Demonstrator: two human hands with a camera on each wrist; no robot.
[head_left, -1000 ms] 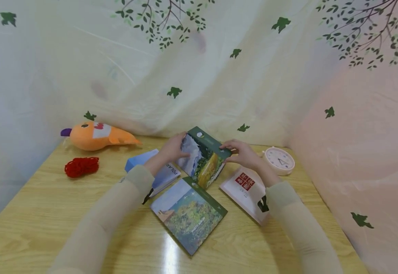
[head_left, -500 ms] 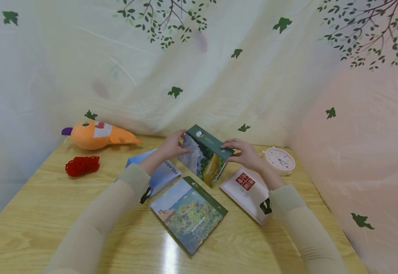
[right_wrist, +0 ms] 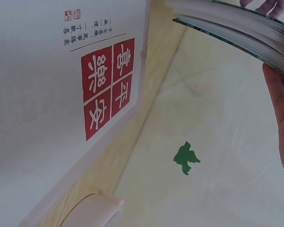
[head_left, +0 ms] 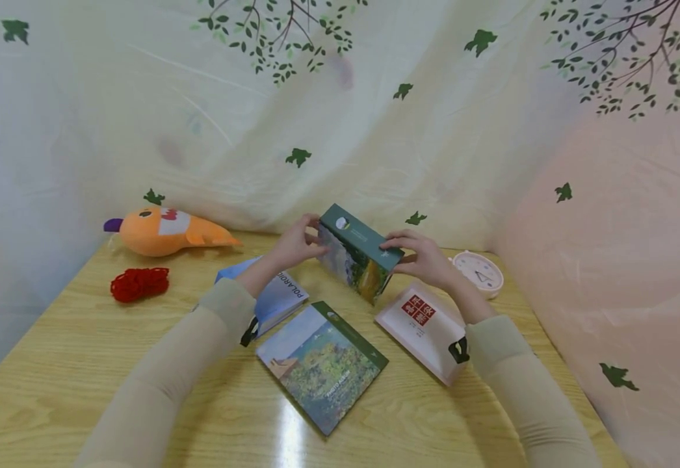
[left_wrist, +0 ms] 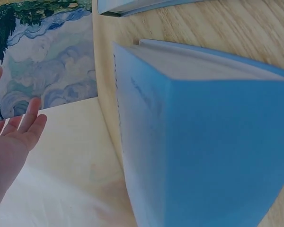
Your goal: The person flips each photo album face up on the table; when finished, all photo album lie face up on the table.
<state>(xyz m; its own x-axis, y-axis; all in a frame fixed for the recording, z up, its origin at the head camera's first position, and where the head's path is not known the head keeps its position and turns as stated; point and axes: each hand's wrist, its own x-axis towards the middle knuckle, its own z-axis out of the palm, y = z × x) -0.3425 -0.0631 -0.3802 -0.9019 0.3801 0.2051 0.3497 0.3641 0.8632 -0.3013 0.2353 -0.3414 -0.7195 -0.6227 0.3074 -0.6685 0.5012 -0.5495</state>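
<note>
Both hands hold a thick album [head_left: 346, 259] at the far middle of the table, its dark green spine turned up and its painted cover facing forward. My left hand [head_left: 293, 244] grips its left end; in the left wrist view, thumb and fingers lie at the edges of the painted cover [left_wrist: 49, 61]. At the other end my right hand [head_left: 424, 261] pinches the album, whose page edges [right_wrist: 241, 33] show in the right wrist view. A similar photo album [head_left: 325, 370] lies flat nearer me. A blue POLAROID album [head_left: 278, 302] is beside my left wrist.
Under my right forearm lies a white book [head_left: 428, 335] with red squares and a black strap. Behind it stands a pink clock [head_left: 479, 273]. Red yarn [head_left: 139, 285] and an orange plush toy [head_left: 167, 234] are at left. A patterned curtain [head_left: 340, 143] hangs behind the table.
The held album has risen and tipped more upright, so more of its green spine shows. Both hands have moved slightly up with it. The other items stay put.
</note>
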